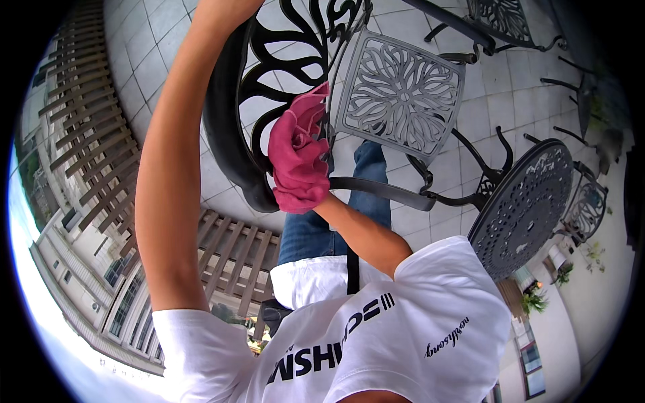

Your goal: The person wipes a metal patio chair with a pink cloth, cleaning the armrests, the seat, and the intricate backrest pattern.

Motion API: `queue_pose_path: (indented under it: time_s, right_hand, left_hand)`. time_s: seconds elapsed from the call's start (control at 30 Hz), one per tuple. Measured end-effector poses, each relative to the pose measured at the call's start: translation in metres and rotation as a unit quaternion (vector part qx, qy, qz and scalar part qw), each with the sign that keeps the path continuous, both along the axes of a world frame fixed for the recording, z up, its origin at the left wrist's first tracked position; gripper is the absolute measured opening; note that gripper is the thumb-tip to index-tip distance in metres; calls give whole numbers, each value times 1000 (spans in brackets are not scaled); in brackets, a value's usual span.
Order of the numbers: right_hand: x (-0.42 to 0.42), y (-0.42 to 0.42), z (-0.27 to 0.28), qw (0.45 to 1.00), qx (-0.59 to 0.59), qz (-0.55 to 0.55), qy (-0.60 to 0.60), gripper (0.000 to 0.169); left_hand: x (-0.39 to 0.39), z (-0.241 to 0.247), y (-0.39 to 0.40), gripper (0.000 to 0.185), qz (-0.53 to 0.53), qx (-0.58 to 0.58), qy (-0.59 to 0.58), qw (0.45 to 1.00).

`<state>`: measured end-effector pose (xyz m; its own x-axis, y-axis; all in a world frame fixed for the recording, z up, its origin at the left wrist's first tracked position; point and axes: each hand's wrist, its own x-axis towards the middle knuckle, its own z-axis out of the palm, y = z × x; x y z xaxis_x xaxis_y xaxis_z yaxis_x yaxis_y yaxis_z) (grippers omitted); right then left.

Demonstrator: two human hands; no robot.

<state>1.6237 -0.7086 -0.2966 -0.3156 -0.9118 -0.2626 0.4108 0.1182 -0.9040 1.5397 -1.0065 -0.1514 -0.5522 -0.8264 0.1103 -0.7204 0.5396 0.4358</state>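
Observation:
My left hand (232, 7) is mostly cut off at the top edge, beside the curved backrest rail of a black metal patio chair (221, 116); its fingers are out of view. A bunched pink cloth (302, 176) covers my right hand, hiding its fingers. The cloth lies against the chair's openwork back, near its lower side. To the right of the cloth is the chair's grey openwork seat (403, 95), with a leaf-like pattern. A dark curved armrest (383, 189) extends across in front of my jeans.
A round perforated metal table (529, 211) stands at the right, with another chair (587, 209) beyond it. One more chair (501, 20) is at the upper right. Pale square tiles (418, 216) make up the floor. Wooden slatted fencing (95, 136) runs along the left.

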Motion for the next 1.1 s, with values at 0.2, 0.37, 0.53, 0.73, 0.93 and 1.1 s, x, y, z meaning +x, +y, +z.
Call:
queue_pose_path:
  time_s: [0.2, 0.37, 0.53, 0.73, 0.93, 1.1]
  right_hand:
    - [19, -20, -10, 996, 50, -25, 65, 61]
    - [-9, -19, -109, 981, 154, -93, -74, 62]
    - [-42, -15, -163, 961, 184, -118, -167, 64]
    - [-90, 13, -202, 946, 166, -134, -243, 66]
    - [-166, 21, -259, 947, -43, -161, -276, 68]
    - [-217, 24, -279, 966, 206, -121, 94, 69]
  left_hand:
    - [-11, -1, 13, 42, -16, 4, 27, 999]
    - [-10, -9, 2, 40, -1, 27, 12, 1000]
    - [-12, -9, 0, 40, 6, 12, -13, 1000]
    - [3, -14, -16, 49, -34, 68, -21, 997]
    - [5, -16, -21, 54, -53, 114, -3, 992]
    - [3, -19, -19, 50, -38, 156, 38, 986]
